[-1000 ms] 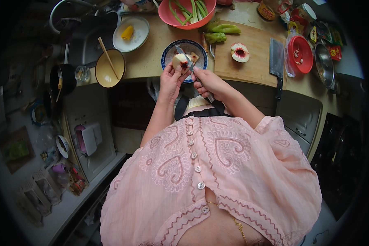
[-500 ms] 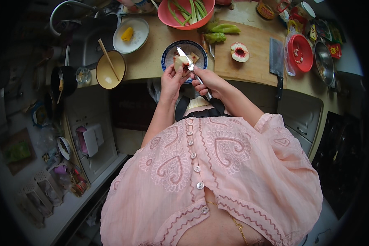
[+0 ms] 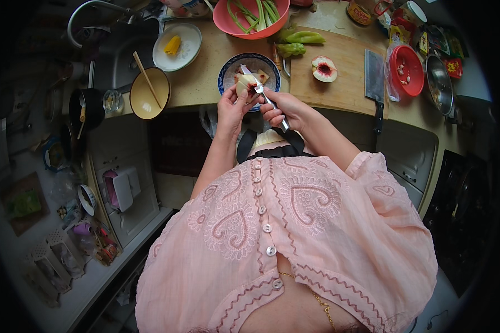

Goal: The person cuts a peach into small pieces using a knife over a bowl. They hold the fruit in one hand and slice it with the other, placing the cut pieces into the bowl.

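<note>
My left hand (image 3: 231,106) is closed round a pale piece of peach (image 3: 244,83) with a dark red core. In my right hand (image 3: 286,109) is a small paring knife (image 3: 259,89) with a silver handle; its blade points away and to the left, against the peach piece. Both hands are over the near part of a blue-rimmed plate (image 3: 222,75), where cut peach pieces (image 3: 265,76) lie. To the right, a peach half (image 3: 324,69) sits cut face up on the wooden cutting board (image 3: 339,94).
Green peppers (image 3: 305,37) lie at the board's far left, a cleaver (image 3: 375,77) on its right. Beyond the plate stands a pink bowl (image 3: 222,22) of green stalks. A cream bowl (image 3: 141,105) with chopsticks, a white plate (image 3: 191,55) and the sink (image 3: 116,61) are left.
The knife has shifted slightly against the peach piece, its blade tip a little lower. Both hands keep their grips and have barely moved.
</note>
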`<state>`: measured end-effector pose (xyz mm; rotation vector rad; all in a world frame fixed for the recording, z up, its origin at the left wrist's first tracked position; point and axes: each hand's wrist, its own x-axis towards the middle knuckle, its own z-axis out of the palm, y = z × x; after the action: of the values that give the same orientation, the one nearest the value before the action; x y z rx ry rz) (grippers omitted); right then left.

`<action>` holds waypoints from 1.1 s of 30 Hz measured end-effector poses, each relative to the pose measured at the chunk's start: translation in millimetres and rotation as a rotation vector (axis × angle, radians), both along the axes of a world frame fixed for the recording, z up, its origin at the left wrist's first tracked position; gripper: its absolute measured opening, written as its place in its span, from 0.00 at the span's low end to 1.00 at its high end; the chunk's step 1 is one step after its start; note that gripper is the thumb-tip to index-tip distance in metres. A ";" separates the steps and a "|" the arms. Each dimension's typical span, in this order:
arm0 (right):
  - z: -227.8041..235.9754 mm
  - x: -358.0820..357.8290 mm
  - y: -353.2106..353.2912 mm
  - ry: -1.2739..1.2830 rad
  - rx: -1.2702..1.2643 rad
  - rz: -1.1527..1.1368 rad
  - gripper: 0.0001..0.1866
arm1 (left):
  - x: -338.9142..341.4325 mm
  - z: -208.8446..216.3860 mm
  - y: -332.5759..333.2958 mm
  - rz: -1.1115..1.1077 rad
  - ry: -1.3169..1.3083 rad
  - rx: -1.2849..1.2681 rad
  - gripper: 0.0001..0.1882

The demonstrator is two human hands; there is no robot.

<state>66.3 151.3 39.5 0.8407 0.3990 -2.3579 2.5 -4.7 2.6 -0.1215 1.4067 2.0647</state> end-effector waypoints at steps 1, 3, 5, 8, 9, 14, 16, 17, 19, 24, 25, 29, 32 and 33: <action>-1.8 0.0 0.5 -0.003 -0.038 -0.006 0.17 | 0.3 0.9 0.0 0.002 0.000 -0.003 0.20; -7.2 0.3 1.8 -0.009 -0.114 -0.018 0.17 | 0.6 0.4 -0.7 0.001 0.010 -0.009 0.20; -15.9 0.4 3.9 -0.008 -0.200 -0.016 0.19 | 1.1 -1.3 -1.9 0.001 0.018 -0.016 0.20; -18.7 0.3 5.1 -0.022 -0.285 -0.020 0.20 | 1.2 -5.1 -3.3 0.000 0.027 -0.032 0.20; -18.8 0.3 5.2 -0.030 -0.305 -0.022 0.20 | 1.2 -5.8 -3.9 -0.002 0.029 -0.037 0.20; -16.9 -0.6 7.4 -0.077 -0.394 -0.043 0.20 | 0.6 -8.7 -5.6 -0.012 0.052 -0.077 0.20; -15.5 -1.3 8.8 -0.091 -0.420 -0.050 0.19 | 0.2 -9.5 -5.4 -0.013 0.057 -0.084 0.20; -15.6 -1.5 9.4 -0.092 -0.427 -0.051 0.19 | -0.2 -9.9 -5.4 -0.018 0.060 -0.086 0.20; -16.2 -1.4 9.8 -0.040 -0.345 -0.022 0.19 | -1.0 -9.4 -5.9 -0.026 0.066 -0.089 0.20; -6.9 4.3 1.7 0.222 0.697 0.208 0.18 | -6.8 -1.9 -7.6 0.040 -0.060 -0.056 0.19; -10.1 6.3 1.1 0.389 1.007 0.185 0.18 | -9.5 -1.7 -9.1 0.052 -0.093 -0.039 0.19; -4.4 15.1 -3.1 0.663 1.679 0.331 0.17 | -10.2 -4.1 -12.7 0.060 -0.102 -0.053 0.18; 0.9 20.1 -11.1 0.648 1.781 0.390 0.17 | -8.7 -2.3 -8.4 0.072 -0.071 -0.083 0.18; -0.3 20.6 -11.2 0.647 1.795 0.405 0.17 | -8.0 -2.1 -7.2 0.079 -0.052 -0.090 0.18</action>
<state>86.9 140.1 39.2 0.4155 2.7524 -1.2850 -5.6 -11.8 0.5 -0.2705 1.4850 2.0462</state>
